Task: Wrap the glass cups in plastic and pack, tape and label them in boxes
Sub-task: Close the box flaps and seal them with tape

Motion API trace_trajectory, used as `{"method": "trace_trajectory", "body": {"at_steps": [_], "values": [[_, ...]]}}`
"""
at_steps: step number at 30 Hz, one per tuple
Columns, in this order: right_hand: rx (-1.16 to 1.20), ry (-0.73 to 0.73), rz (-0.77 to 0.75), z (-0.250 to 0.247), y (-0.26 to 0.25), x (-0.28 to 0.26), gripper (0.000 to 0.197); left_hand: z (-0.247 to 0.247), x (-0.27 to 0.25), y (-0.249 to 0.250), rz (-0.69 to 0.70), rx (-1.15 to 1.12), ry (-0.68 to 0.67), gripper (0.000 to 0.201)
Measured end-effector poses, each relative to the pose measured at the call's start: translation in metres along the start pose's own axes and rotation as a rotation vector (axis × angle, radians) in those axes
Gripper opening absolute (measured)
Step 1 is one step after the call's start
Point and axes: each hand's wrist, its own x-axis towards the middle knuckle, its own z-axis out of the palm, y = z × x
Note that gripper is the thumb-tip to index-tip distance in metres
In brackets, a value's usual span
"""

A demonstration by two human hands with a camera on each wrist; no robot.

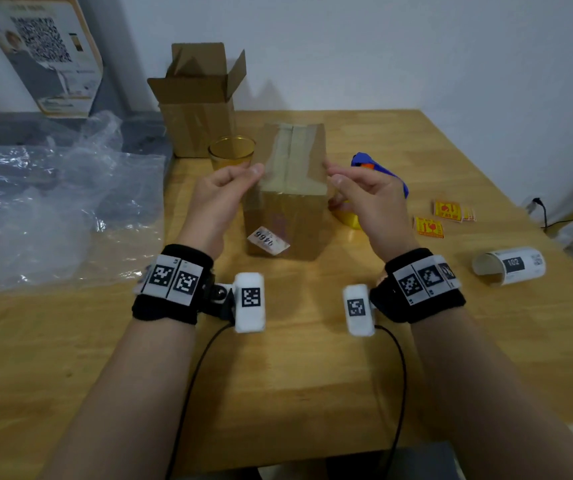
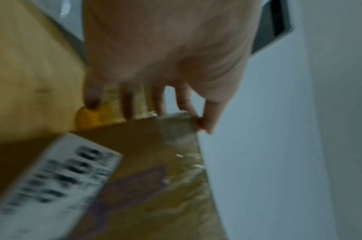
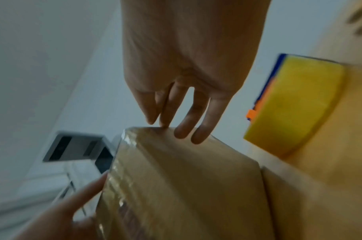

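A brown cardboard box [image 1: 288, 202] [image 2: 145, 162] [image 3: 176, 178] stands shut in the middle of the wooden table [image 1: 313, 375], with clear tape along its top seam and a white label [image 1: 267, 240] on its near face. My left hand [image 1: 243, 174] [image 2: 155, 110] is at the box's top left edge, thumb tip on the taped corner, fingers loosely bent beside the left face. My right hand [image 1: 338, 180] [image 3: 174, 128] touches the top right edge with straight fingertips. An amber glass cup [image 1: 231, 154] stands unwrapped just behind my left hand.
An open empty-looking carton [image 1: 198, 98] stands at the back. Clear plastic sheets [image 1: 60, 202] lie at the left. A blue and yellow tape dispenser [image 1: 378, 174] [image 3: 295, 104] sits behind my right hand. Red-yellow stickers [image 1: 429, 226] and a label roll [image 1: 510, 266] lie at the right.
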Motion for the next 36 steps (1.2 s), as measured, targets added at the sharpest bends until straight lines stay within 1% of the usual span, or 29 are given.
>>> {"method": "trace_trajectory", "body": {"at_steps": [2,3,4,5,7,8,9,12,15,16,18,19,21,24,26,27,29,32,33,34,35,36], "values": [[-0.079,0.011,0.009,-0.001,-0.015,0.010,0.015,0.005,-0.004,0.021,0.055,0.138,0.098,0.015],[-0.089,0.020,0.045,-0.001,-0.021,0.017,0.014,0.010,-0.007,0.029,0.101,0.237,0.103,0.022],[-0.102,0.032,0.078,-0.002,-0.027,0.025,0.012,0.018,-0.008,0.036,0.134,0.360,0.079,0.033],[-0.134,0.043,0.099,-0.003,-0.030,0.033,0.012,0.027,-0.008,0.041,0.136,0.506,0.030,0.047],[-0.243,0.049,0.111,-0.006,-0.033,0.048,0.014,0.047,-0.011,0.048,0.050,0.833,-0.092,0.071],[-0.300,0.034,0.106,-0.007,-0.034,0.053,0.016,0.055,-0.013,0.050,0.011,0.948,-0.129,0.080],[-0.340,0.012,0.096,-0.007,-0.036,0.056,0.018,0.060,-0.015,0.051,-0.010,1.004,-0.144,0.083],[-0.377,-0.024,0.105,-0.008,-0.042,0.061,0.030,0.051,-0.013,0.055,-0.016,1.044,-0.182,0.086],[-0.398,-0.059,0.114,-0.010,-0.040,0.059,0.038,0.013,-0.013,0.062,-0.019,1.080,-0.340,0.090],[-0.390,-0.078,0.139,-0.009,-0.038,0.059,0.041,-0.001,-0.014,0.065,-0.008,1.089,-0.402,0.089],[-0.332,-0.151,0.228,-0.004,-0.037,0.055,0.047,-0.027,-0.017,0.069,0.020,1.089,-0.494,0.082],[-0.299,-0.205,0.274,-0.001,-0.037,0.053,0.051,-0.038,-0.019,0.069,0.034,1.083,-0.516,0.079],[-0.284,-0.318,0.314,0.005,-0.037,0.049,0.060,-0.056,-0.019,0.067,0.068,1.075,-0.524,0.077],[-0.271,-0.422,0.354,0.013,-0.039,0.043,0.070,-0.068,-0.020,0.064,0.084,1.090,-0.478,0.080],[-0.309,-0.443,0.356,0.015,-0.042,0.038,0.076,-0.071,-0.019,0.062,0.073,1.069,-0.416,0.086],[-0.350,-0.447,0.344,0.014,-0.047,0.033,0.075,-0.071,-0.019,0.060,0.087,1.058,-0.368,0.089],[-0.439,-0.449,0.330,0.013,-0.056,0.024,0.068,-0.072,-0.020,0.055,0.096,1.036,-0.227,0.092],[-0.494,-0.414,0.377,0.011,-0.063,0.009,0.050,-0.069,-0.030,0.053,0.009,0.951,0.013,0.073],[-0.505,-0.384,0.388,0.010,-0.065,0.003,0.043,-0.068,-0.034,0.052,-0.030,0.910,0.093,0.072],[-0.519,-0.354,0.396,0.010,-0.066,-0.003,0.037,-0.067,-0.038,0.051,-0.077,0.823,0.141,0.080],[-0.529,-0.333,0.402,0.009,-0.068,-0.009,0.032,-0.066,-0.045,0.052,-0.124,0.686,0.146,0.087],[-0.524,-0.322,0.408,0.008,-0.070,-0.015,0.028,-0.062,-0.053,0.054,-0.169,0.544,0.113,0.086]]}}
